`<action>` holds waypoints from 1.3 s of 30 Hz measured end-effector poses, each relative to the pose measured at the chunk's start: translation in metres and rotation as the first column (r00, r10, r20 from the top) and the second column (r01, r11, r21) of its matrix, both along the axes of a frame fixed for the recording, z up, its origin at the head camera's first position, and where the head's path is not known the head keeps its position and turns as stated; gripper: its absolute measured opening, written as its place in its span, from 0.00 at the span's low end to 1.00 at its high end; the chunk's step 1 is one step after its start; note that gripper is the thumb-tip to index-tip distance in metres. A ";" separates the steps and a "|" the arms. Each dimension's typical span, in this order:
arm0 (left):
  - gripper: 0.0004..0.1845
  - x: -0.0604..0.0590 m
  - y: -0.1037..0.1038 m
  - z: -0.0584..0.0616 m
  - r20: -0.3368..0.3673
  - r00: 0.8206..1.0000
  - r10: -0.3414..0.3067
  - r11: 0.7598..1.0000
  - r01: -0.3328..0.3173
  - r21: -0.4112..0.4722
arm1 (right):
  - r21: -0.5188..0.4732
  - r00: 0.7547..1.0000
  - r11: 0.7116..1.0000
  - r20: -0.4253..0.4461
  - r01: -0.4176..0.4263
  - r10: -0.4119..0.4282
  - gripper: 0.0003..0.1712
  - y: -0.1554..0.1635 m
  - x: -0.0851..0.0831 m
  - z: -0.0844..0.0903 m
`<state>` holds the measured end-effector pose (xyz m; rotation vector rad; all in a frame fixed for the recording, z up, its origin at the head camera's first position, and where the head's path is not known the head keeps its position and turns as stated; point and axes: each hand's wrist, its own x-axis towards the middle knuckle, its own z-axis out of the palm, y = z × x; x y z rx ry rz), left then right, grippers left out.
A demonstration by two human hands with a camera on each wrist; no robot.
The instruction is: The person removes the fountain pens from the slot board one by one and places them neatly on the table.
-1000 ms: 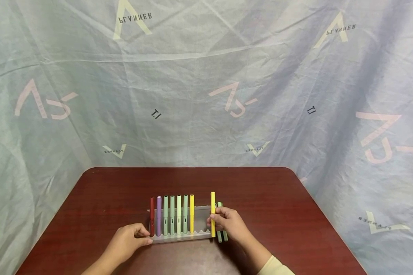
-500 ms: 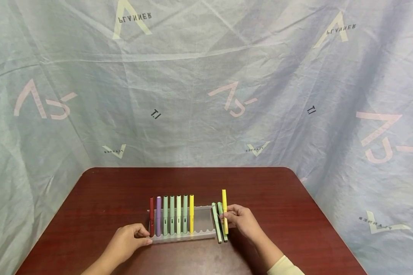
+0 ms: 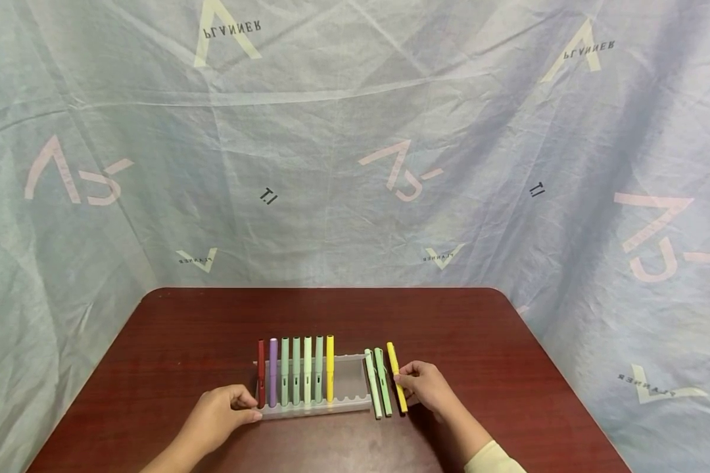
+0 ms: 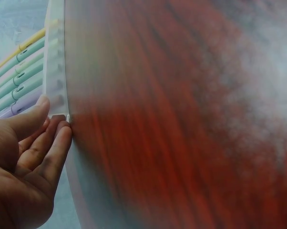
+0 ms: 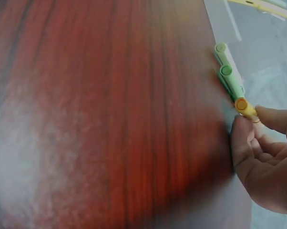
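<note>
Reddish-brown wood-grain table point(image 3: 307, 315) underlies the yellow pen point(image 3: 400, 391), pinched by the right hand point(image 3: 427, 387), just right of two green pens point(image 3: 384, 384); the left hand point(image 3: 221, 406) pinches the left end of a clear pen rack point(image 3: 350, 381) holding seven pens point(image 3: 296, 368).

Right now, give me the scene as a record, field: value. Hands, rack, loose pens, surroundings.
Left hand: left hand grips the left end of the clear notched rack
Right hand: right hand pinches the held yellow pen, right of the loose pair
Rack pens, left to right: dark red pen, purple pen, two grey-green pens, pale green pen, third grey-green pen, racked yellow pen
Bare notches: rack's right end
Loose pair: mint pen, bright green pen, right of the rack
Surface: dark red wood-grain table
Backdrop: pale printed cloth
</note>
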<state>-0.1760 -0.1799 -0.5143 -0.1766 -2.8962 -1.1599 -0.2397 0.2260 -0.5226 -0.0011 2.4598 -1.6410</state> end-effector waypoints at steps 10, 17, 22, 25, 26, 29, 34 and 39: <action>0.09 -0.001 0.000 -0.001 -0.001 1.000 0.007 1.000 -0.007 0.003 | 0.166 1.000 0.986 -0.024 0.016 -0.012 0.10 -0.004 -0.003 -0.004; 0.09 0.000 -0.001 0.000 -0.027 1.000 -0.007 1.000 0.008 0.012 | 0.187 1.000 0.982 -0.030 0.010 -0.005 0.12 -0.004 -0.003 -0.004; 0.09 -0.002 -0.001 -0.001 -0.024 1.000 -0.009 1.000 0.009 0.013 | 0.175 1.000 0.984 -0.022 0.010 -0.006 0.13 -0.002 -0.003 -0.003; 0.09 -0.003 -0.001 -0.002 -0.014 1.000 -0.009 1.000 0.009 0.009 | 0.146 1.000 0.989 -0.010 0.026 -0.025 0.16 -0.001 -0.003 -0.002; 0.09 -0.004 -0.001 -0.002 -0.009 1.000 -0.008 1.000 0.009 0.009 | 0.138 0.999 0.990 -0.007 0.035 -0.034 0.17 -0.001 -0.004 -0.002; 0.09 -0.005 -0.001 -0.001 0.002 1.000 -0.009 1.000 0.009 0.003 | 0.138 0.997 0.988 -0.025 0.074 -0.071 0.18 -0.003 -0.005 0.001; 0.09 -0.004 -0.001 -0.001 0.003 1.000 -0.012 1.000 0.012 0.010 | 0.118 0.984 0.986 -0.147 0.116 -0.099 0.16 -0.013 -0.004 0.015; 0.09 -0.001 -0.003 -0.002 0.026 1.000 -0.015 1.000 0.015 0.020 | -0.031 0.978 0.998 -0.204 -0.049 0.042 0.16 -0.037 0.005 0.031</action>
